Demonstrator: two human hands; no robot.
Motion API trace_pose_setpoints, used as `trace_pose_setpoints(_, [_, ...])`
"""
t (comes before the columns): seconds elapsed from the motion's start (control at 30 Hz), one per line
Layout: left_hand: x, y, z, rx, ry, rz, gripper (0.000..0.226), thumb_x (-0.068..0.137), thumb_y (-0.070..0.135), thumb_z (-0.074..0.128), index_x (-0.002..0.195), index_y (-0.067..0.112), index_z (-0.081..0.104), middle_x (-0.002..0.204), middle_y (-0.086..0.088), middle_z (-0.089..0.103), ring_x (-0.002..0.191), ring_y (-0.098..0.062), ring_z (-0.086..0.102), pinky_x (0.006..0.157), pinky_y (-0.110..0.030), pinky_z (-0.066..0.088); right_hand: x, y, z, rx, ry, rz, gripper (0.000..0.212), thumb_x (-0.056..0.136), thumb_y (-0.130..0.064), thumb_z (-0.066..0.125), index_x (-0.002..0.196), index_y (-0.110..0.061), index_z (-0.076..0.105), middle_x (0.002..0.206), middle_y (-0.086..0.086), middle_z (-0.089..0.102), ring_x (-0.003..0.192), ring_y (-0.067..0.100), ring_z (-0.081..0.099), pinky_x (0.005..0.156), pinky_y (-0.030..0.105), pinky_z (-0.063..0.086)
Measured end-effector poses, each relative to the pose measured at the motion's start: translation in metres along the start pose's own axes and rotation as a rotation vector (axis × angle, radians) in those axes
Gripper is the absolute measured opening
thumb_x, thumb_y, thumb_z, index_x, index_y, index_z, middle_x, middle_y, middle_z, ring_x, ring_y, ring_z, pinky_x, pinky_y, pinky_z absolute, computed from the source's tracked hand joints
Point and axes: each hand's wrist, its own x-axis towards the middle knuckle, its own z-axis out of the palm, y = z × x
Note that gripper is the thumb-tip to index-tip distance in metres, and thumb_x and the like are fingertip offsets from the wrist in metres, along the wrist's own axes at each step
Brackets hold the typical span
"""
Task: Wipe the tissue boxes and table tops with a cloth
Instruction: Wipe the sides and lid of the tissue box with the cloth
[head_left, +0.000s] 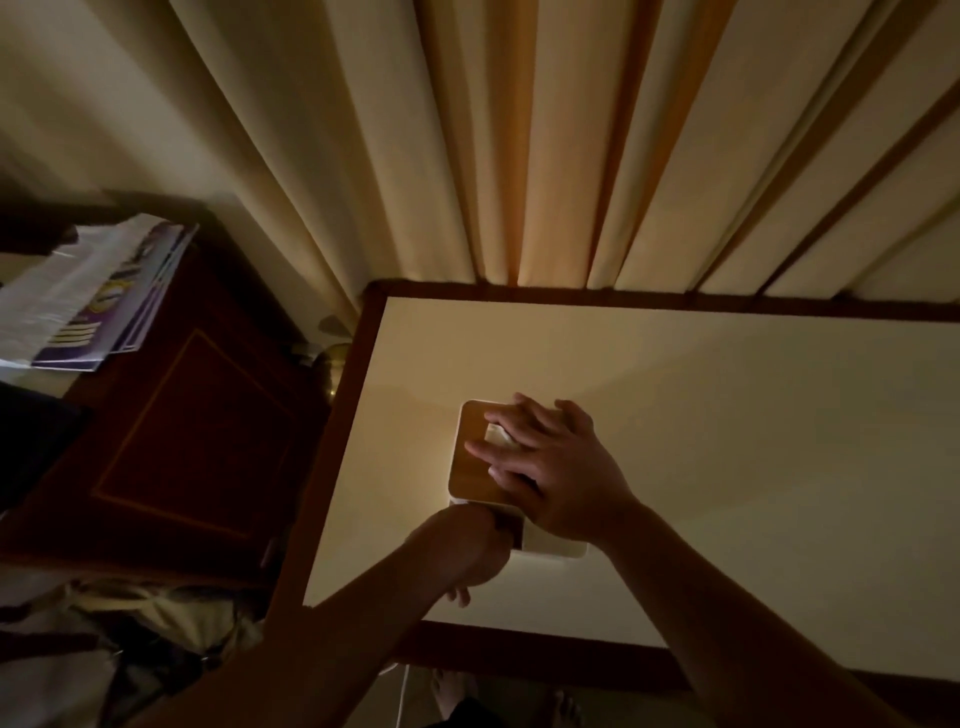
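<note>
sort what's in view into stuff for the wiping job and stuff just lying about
For the job: tissue box, table top, right hand flat on the box lid, left hand at its near side.
Lying about: magazines on the cabinet, curtains.

One tissue box (470, 470) sits on the one pale table (727, 441). Two hands are at it, a left hand (467, 551) and a right hand (566, 467). To the left, one dark cabinet (197, 431) carries a few magazines (93, 301), too blurred to count.
</note>
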Motion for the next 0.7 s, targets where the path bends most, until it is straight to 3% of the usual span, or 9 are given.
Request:
trace_pose_setpoints(0.17, [-0.005,-0.005,0.009,-0.106,0.086,0.027,0.047,0.111,0.038,0.038,0.121,0.003,0.068,0.099,-0.014,0.076,0.055,-0.017,0.062,0.051,-0.029,0.051,-0.001,0.000,0.000,0.004,-0.007,0.006,0.042,0.109,-0.051,0.035,0.149,-0.050,0.049,0.161,-0.009,0.043,0.158,0.024,0.022,0.118,0.060,0.025])
trace_pose_setpoints(0.3, [-0.013,-0.015,0.019,-0.185,0.264,0.151,0.037,0.107,0.042,0.042,0.081,0.028,0.064,0.069,0.004,0.069,0.057,-0.017,0.072,0.060,-0.033,0.063,-0.002,0.000,0.002,-0.012,-0.026,-0.004,0.044,0.108,-0.052,0.032,0.150,-0.050,0.048,0.161,-0.009,0.041,0.158,0.026,0.022,0.117,0.059,0.025])
trace_pose_setpoints(0.37, [-0.015,-0.018,0.024,-0.076,0.399,0.222,0.039,0.106,0.044,0.042,0.081,0.027,0.066,0.069,0.008,0.064,0.059,-0.011,0.065,0.056,-0.032,0.055,-0.001,0.001,0.001,-0.020,-0.033,-0.010,0.045,0.108,-0.052,0.032,0.150,-0.050,0.048,0.162,-0.008,0.040,0.157,0.027,0.023,0.117,0.058,0.025])
trace_pose_setpoints(0.43, [-0.018,-0.018,0.023,0.019,0.453,0.229,0.039,0.107,0.047,0.040,0.095,0.026,0.070,0.076,0.009,0.062,0.061,-0.008,0.056,0.053,-0.025,0.040,-0.001,0.001,0.001,-0.029,-0.021,-0.007,0.044,0.108,-0.052,0.032,0.149,-0.049,0.049,0.162,-0.008,0.040,0.157,0.027,0.024,0.116,0.058,0.026])
trace_pose_setpoints(0.6, [-0.009,-0.010,0.009,0.072,0.209,0.105,0.042,0.104,0.049,0.036,0.106,0.029,0.072,0.077,0.009,0.072,0.046,-0.011,0.068,0.060,-0.029,0.059,-0.003,-0.001,0.000,-0.029,-0.023,-0.008,0.044,0.109,-0.052,0.032,0.148,-0.049,0.051,0.160,-0.009,0.042,0.156,0.027,0.026,0.115,0.060,0.027])
trace_pose_setpoints(0.7, [-0.004,0.003,0.003,0.044,0.073,0.071,0.035,0.106,0.035,0.042,0.118,0.020,0.071,0.087,-0.001,0.075,0.051,-0.014,0.068,0.058,-0.027,0.058,-0.002,0.000,0.001,-0.039,-0.020,-0.011,0.044,0.108,-0.051,0.033,0.149,-0.049,0.049,0.161,-0.008,0.042,0.156,0.028,0.026,0.117,0.059,0.026])
